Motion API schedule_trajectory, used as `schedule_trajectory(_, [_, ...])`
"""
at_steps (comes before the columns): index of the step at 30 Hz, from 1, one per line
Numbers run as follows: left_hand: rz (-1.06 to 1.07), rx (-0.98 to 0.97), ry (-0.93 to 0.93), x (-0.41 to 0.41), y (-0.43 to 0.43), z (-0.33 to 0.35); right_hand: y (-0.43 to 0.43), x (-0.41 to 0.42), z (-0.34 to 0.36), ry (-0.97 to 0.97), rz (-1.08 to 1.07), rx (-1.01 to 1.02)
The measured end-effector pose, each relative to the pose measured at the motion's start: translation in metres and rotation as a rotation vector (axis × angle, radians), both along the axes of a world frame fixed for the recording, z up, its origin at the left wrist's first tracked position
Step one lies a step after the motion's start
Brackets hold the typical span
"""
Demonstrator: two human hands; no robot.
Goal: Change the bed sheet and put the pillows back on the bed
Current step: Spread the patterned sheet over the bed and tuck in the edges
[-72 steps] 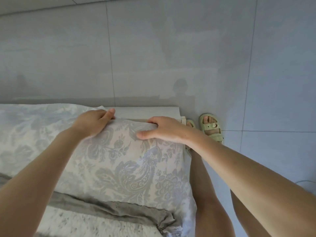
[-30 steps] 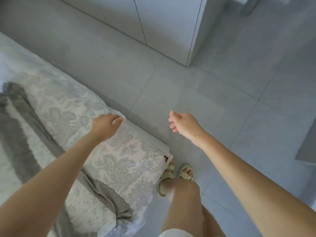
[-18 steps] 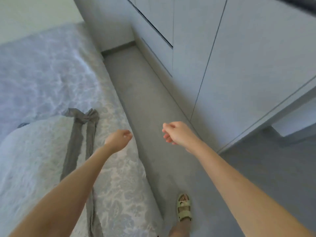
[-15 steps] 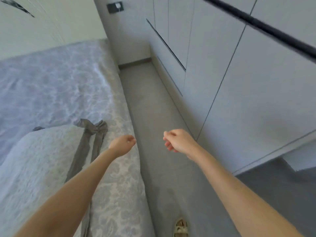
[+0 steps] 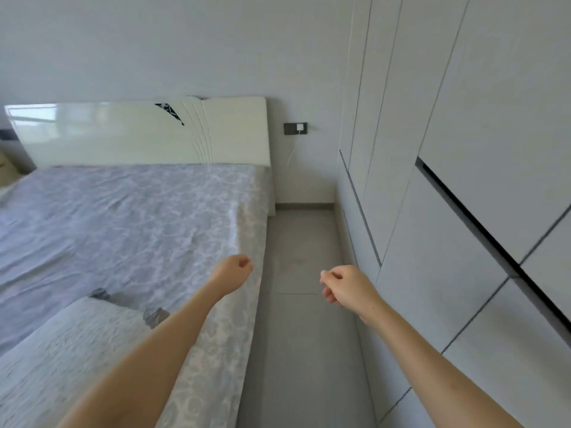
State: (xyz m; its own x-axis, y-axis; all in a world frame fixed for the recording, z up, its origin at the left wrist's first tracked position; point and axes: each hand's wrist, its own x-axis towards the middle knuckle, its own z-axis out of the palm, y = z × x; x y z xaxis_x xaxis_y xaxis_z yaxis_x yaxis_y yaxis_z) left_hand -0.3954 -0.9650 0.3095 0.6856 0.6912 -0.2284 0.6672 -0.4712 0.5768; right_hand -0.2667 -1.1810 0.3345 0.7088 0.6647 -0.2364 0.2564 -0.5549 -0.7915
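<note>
A pale blue-grey floral bed sheet (image 5: 133, 223) lies spread over the mattress up to the cream headboard (image 5: 129, 134). Its right edge hangs down the bed's side. A white textured blanket (image 5: 58, 347) with grey trim lies on the near left of the bed. My left hand (image 5: 233, 271) hovers above the bed's right edge, fingers loosely curled, holding nothing. My right hand (image 5: 343, 284) is out over the floor aisle, also loosely curled and empty.
A narrow grey tiled aisle (image 5: 301, 319) runs between the bed and a tall white wardrobe (image 5: 463, 180) on the right. A wall socket with a white charger and cable (image 5: 296, 128) sits beside the headboard.
Both hands let go of the sheet at the bed's foot corner. The view swung up and round, from that corner to the length of the bed and the headboard.
</note>
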Motion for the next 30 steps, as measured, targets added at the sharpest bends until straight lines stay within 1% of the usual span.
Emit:
schedule_trajectory(3, [0.113,0.005,-0.042,0.028,0.022,0.013,0.039,0.052,0.008,-0.047,0.056,0.010])
schedule_trajectory(7, [0.247,-0.003,-0.072,0.053,0.063,0.020,0.114,0.102,0.015,-0.026,0.169,0.031])
schedule_trajectory(10, [0.328,0.002,-0.059,0.074,0.114,0.014,0.178,0.135,0.010,0.001,0.266,0.025])
schedule_trajectory(13, [0.386,0.003,-0.073,0.106,0.186,0.005,0.248,0.182,-0.001,0.006,0.316,0.017])
schedule_trajectory(15, [0.401,0.003,-0.073,0.136,0.241,0.001,0.295,0.219,-0.011,0.025,0.295,0.006])
schedule_trajectory(20, [0.389,-0.002,-0.040,0.231,0.366,-0.004,0.389,0.318,-0.036,0.139,0.153,-0.055])
schedule_trajectory(23, [0.357,-0.034,-0.041,0.295,0.416,-0.007,0.429,0.375,-0.052,0.203,0.065,-0.089])
schedule_trajectory(27, [0.289,-0.063,-0.058,0.382,0.476,-0.028,0.492,0.458,-0.077,0.230,-0.027,-0.109])
schedule_trajectory(30, [0.306,-0.072,-0.046,0.443,0.528,-0.043,0.551,0.524,-0.093,0.233,-0.073,-0.096])
